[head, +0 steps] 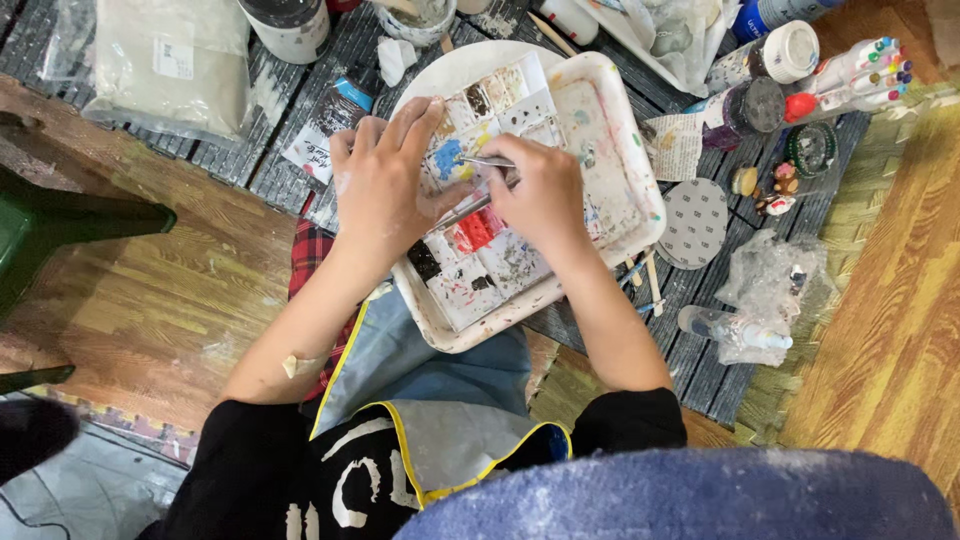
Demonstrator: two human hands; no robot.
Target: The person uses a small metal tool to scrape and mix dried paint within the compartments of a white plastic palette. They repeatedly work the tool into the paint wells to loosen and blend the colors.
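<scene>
- The left hand (385, 185) comes in from the lower left of the frame, forearm angled up toward the centre, and lies palm down on the paint palette (480, 225), its fingers (415, 120) spread and pointing toward the top of the frame; it presses flat and grips nothing.
- The right hand (545, 195) enters from the lower right, wrist bent inward, its fingers curled tight around a thin metal tool (478, 205).
- The tool's long axis runs on a slant, from the lower left near the left hand's thumb up to the right into the right hand's grasp; which end is the tip cannot be told.
- The palette, a grid of small wells with blue, yellow, red and dark paint, sits in a white tray (620, 150) at the upper middle of the frame.
- The tray rests on a dark slatted mat (700, 350), its near edge over the person's lap.
- A round grey disc (695, 222) lies just right of the tray.
- Marker pens (865, 70) lie at the upper right.
</scene>
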